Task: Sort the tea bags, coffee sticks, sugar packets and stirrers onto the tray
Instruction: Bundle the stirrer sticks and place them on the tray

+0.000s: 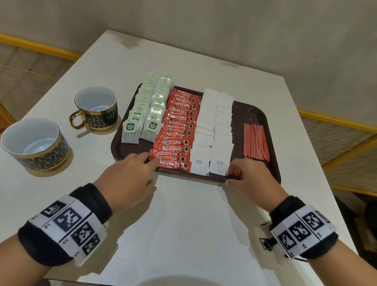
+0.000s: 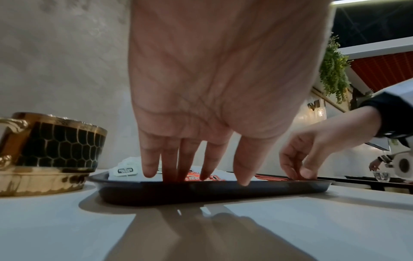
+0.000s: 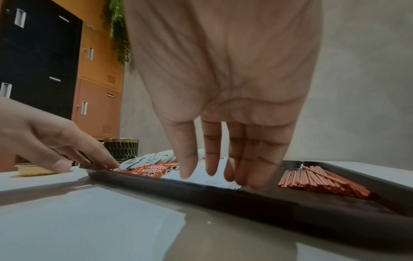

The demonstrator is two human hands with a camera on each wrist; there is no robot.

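Two black-and-gold cups (image 1: 36,143) stand on the white table (image 1: 185,234), left of the left hand (image 1: 127,175). Ahead of both hands lies one brown tray (image 1: 273,137). It holds two rows of tea bags (image 1: 148,106) beyond the left hand, one overlapping row of red coffee sticks (image 1: 177,132) whose near end that hand's straight fingers touch, then two rows of white sugar packets (image 1: 214,131). The right hand (image 1: 252,180), fingers loosely extended, touches the near packets by the tray edge. Right of it lies one heap of red stirrers (image 1: 255,141), too many to count. Grey walls and yellow railings surround the table.
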